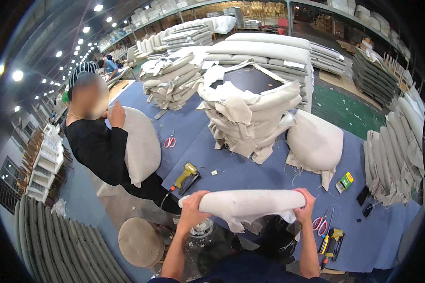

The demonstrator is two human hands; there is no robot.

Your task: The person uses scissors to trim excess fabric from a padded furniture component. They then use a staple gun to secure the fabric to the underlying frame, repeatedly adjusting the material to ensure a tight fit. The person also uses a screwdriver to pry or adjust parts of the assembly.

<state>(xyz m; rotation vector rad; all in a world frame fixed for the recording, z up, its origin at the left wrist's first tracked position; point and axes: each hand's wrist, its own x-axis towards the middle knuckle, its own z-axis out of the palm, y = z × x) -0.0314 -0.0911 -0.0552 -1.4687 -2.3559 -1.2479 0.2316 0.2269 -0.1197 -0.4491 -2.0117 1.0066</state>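
Both my hands hold a beige upholstered seat cushion [252,203], seen nearly edge-on, with loose cloth hanging from its lower side. My left hand [193,211] grips the cushion's left end; my right hand [305,206] is closed around the right end. The cushion is held in front of my body at the near edge of the blue-covered table [189,122]. Close to my right forearm lie red-handled scissors [321,225], a yellow-handled tool [324,244] and a yellow-and-black staple gun [334,243]. Beyond my left hand is another yellow staple gun [186,176] with a hose.
Stacked fabric-covered cushions [250,118] rise mid-table, with a single cushion [316,140] beside them. A green box [345,182] and a black phone [363,195] lie at right. Left, a co-worker [97,146] has another cushion [143,146]. A round stool [140,241] stands below.
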